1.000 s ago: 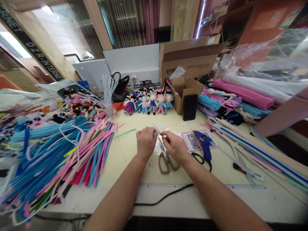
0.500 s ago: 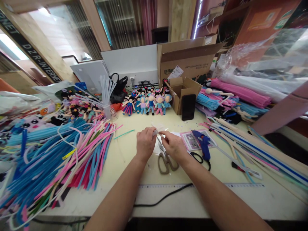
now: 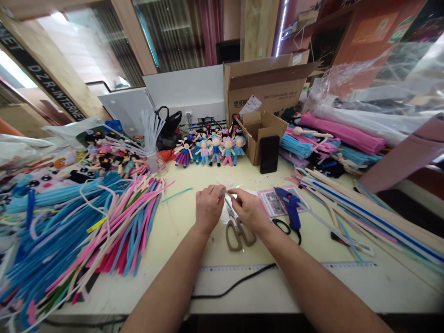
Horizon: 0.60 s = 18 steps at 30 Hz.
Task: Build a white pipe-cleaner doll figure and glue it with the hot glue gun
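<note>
Both hands met over the table (image 3: 194, 259): left hand (image 3: 208, 208) and right hand (image 3: 250, 210) each pinched a small clear strip (image 3: 226, 191) between fingertips, just beyond the scissors (image 3: 237, 229). Pipe cleaners (image 3: 86, 226) lay heaped left; a glue gun (image 3: 290, 206) rested right; dolls (image 3: 211, 150) stood far.
</note>
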Tool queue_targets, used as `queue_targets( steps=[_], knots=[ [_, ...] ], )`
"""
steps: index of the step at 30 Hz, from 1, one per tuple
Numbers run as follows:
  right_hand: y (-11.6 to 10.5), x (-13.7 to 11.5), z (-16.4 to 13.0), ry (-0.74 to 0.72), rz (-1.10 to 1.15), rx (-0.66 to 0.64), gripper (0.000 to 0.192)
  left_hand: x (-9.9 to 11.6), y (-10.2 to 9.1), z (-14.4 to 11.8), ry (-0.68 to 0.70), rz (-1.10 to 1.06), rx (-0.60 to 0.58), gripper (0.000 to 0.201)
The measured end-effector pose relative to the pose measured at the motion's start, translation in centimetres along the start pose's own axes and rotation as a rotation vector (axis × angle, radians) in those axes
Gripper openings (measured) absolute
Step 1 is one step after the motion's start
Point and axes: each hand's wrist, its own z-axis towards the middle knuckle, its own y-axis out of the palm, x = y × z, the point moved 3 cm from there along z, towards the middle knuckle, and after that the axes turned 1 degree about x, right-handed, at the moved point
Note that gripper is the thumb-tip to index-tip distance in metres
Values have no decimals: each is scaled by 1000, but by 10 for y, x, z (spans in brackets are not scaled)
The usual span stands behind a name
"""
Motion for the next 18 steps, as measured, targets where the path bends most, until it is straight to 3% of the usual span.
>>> queue_targets(
  steps=[18],
  knots=[
    [-10,-1,1,40,73,71,17,-3,8,-1,36,-57,39,24]
  ],
)
